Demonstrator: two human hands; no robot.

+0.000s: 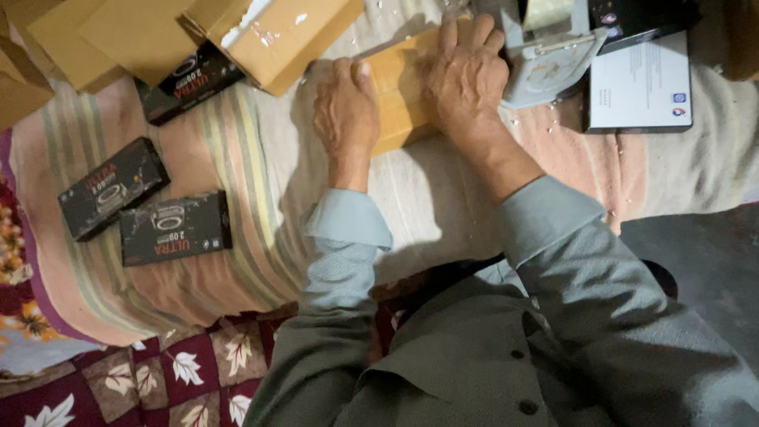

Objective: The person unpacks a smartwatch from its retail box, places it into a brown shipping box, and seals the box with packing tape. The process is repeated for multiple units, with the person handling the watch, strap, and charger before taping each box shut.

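Parcel (399,91): a small tan cardboard box, lying flat on the striped blanket (261,182) near its far edge. Both hands press down on it. The left hand (345,111) covers the near-left corner, fingers curled over the left side and thumb laid along the top. The right hand (466,75) lies flat on the right end, fingers extended and close together, gripping nothing. Judged step: holding the parcel closed and flat, likely for sealing. The next move calls for steady downward pressure and one hand freed toward the grey tape dispenser (549,63), just beside the right hand. The parcel looks plain, smooth and square-edged; its top is largely hidden. Three black boxes (175,228) lie toward the left edge, and larger cartons (277,35) at the far-left corner.
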